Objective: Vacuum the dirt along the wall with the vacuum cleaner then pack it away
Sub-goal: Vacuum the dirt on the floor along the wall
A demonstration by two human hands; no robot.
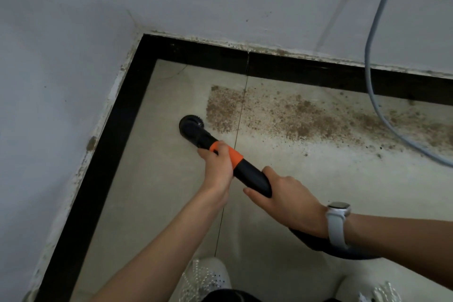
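Under me is a floor of pale grey glossy tiles (152, 203) with a thin dark grout line, edged by a black skirting strip (103, 154) at the foot of the two walls. A broad band of brown crumbly dirt (282, 115) lies along the far wall, the round black brush nozzle (190, 126) touching down just beside its left end. A grey cable (402, 140) trails across the dirt on the right, and my white perforated shoes (208, 277) stand at the near edge.

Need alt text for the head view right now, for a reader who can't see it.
Both hands hold a black-and-orange vacuum nozzle, left hand near the orange collar, right hand further back, its round brush head on the tiled floor in a corner. A band of brown dirt lies along the wall, right of the brush.
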